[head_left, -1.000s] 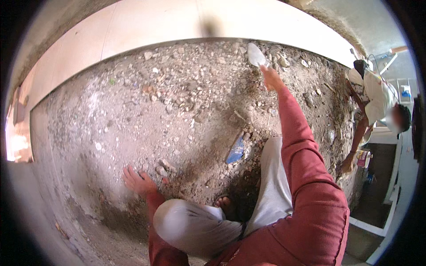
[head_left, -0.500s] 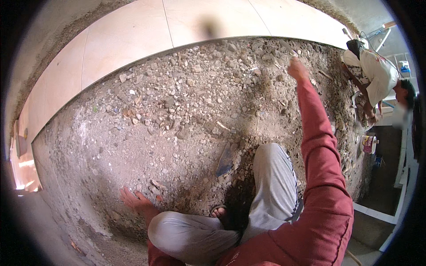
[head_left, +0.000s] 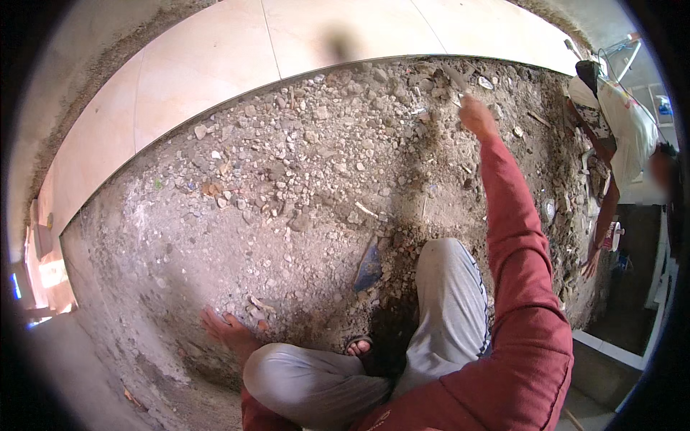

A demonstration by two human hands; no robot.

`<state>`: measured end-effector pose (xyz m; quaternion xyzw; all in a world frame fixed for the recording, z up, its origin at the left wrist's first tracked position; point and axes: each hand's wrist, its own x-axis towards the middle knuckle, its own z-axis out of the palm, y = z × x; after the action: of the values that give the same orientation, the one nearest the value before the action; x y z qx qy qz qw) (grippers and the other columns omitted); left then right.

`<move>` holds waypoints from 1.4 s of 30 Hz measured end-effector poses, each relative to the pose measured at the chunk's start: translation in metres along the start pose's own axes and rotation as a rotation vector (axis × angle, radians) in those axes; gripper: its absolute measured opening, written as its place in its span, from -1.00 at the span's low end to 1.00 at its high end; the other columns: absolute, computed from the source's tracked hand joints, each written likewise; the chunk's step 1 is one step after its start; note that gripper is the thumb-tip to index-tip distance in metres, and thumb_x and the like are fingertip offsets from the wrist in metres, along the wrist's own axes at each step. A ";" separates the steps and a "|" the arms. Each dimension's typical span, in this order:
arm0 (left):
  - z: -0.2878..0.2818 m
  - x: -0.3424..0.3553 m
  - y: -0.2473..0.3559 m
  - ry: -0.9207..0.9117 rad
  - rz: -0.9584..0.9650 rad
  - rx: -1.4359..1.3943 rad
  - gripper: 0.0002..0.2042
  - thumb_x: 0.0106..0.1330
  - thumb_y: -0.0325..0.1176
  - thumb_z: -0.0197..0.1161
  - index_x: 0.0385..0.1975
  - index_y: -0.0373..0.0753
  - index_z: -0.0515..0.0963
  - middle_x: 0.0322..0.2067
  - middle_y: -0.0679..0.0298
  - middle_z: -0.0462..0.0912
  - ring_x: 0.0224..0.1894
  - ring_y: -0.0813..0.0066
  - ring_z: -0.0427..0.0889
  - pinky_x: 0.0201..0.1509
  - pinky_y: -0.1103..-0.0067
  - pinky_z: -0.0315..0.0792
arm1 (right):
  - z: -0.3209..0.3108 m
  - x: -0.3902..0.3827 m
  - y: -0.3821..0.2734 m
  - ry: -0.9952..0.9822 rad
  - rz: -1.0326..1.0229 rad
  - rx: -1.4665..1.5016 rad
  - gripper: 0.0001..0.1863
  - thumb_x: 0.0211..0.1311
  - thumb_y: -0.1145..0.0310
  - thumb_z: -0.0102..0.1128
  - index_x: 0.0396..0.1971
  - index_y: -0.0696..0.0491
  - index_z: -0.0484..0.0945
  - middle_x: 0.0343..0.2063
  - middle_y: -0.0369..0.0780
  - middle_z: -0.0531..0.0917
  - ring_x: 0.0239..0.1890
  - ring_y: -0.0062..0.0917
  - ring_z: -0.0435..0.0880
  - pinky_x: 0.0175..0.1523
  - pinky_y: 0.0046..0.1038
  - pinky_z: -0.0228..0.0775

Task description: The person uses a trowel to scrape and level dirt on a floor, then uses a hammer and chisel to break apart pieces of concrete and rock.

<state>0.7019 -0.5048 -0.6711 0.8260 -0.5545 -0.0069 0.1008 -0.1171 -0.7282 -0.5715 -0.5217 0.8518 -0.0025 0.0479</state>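
My right hand [head_left: 476, 116] is stretched far forward, its fingers wrapped round the handle of a trowel [head_left: 454, 77]. The trowel's grey blade points away from me at the rubble [head_left: 327, 154], close to the edge of the pale tiles [head_left: 345, 32]. My left hand [head_left: 228, 332] rests on the dirt at the lower left with its fingers spread, beside a few small stones. Nothing shows in it. Between my hands lies the bed of grey soil and broken stone, with a dark flat shard [head_left: 368, 266] in front of my bent knees.
At the right another person [head_left: 622, 122] bends over the ground, one hand [head_left: 591, 267] down near a white bucket [head_left: 612, 235]. Large pale tiles border the rubble along the far side and left. A pale frame [head_left: 611, 348] stands at the lower right.
My right hand and the trowel have shifted slightly left and nearer to me. The other person has reached an arm down toward the ground by the bucket. My left hand stays on the dirt.
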 end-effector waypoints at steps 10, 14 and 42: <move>-0.014 0.048 0.014 -0.270 -0.348 0.276 -0.59 0.51 -0.25 -0.06 0.23 -0.33 0.42 0.26 -0.12 0.42 0.28 -0.08 0.41 0.35 0.16 0.26 | -0.057 -0.102 -0.083 0.029 -0.312 0.226 -0.80 0.47 0.23 -0.02 -0.11 0.02 0.44 -0.65 -0.14 0.62 -0.58 -0.16 0.68 -0.49 -0.17 0.54; 0.043 0.124 0.094 0.181 0.096 0.260 -0.62 0.53 -0.23 -0.03 0.17 -0.34 0.47 0.16 -0.07 0.53 0.17 0.02 0.52 0.26 0.24 0.35 | -0.082 -0.069 -0.021 -0.057 -0.213 -0.160 -0.60 0.43 0.17 0.12 0.16 0.01 0.43 -0.32 -0.09 0.71 -0.47 -0.36 0.72 -0.47 -0.34 0.52; 0.076 0.105 0.310 0.049 -0.140 0.022 -0.37 0.48 0.19 -0.15 0.42 -0.04 0.27 0.44 -0.03 0.15 0.46 -0.07 0.11 0.42 -0.07 -0.04 | -0.098 0.137 0.038 -0.113 -0.485 -0.638 -0.62 0.32 0.09 0.25 0.02 -0.04 0.49 -0.43 -0.09 0.73 -0.40 -0.18 0.76 -0.36 -0.20 0.61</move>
<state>0.4488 -0.7260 -0.6810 0.8638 -0.4927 0.0124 0.1043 -0.2206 -0.8373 -0.4865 -0.6955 0.6580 0.2796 -0.0718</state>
